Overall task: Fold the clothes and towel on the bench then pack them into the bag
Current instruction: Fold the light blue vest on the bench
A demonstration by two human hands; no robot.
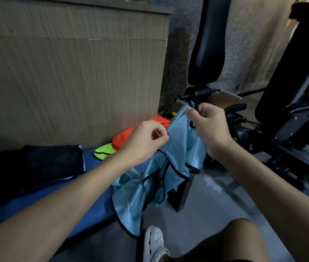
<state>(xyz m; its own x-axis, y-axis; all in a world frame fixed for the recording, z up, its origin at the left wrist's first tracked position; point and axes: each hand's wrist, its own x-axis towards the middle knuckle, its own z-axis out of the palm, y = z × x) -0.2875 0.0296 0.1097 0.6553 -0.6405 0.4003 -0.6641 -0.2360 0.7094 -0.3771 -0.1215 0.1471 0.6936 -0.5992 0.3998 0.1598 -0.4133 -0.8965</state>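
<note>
1. My left hand [146, 137] and right hand [210, 127] each pinch the top edge of the light blue vest [178, 148], which hangs down beside the end of the bench [74, 195].
2. It looks like thin, limp, slippery mesh, so I'd hold the black-trimmed shoulders to keep it square.

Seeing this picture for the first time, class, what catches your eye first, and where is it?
The light blue garment with black trim hangs mid-frame, pinched by the left hand and gripped by the right hand. Behind it, an orange garment and a neon yellow-green garment lie on the blue bench beside the cardboard wall; dark folded clothes sit further left.
</note>
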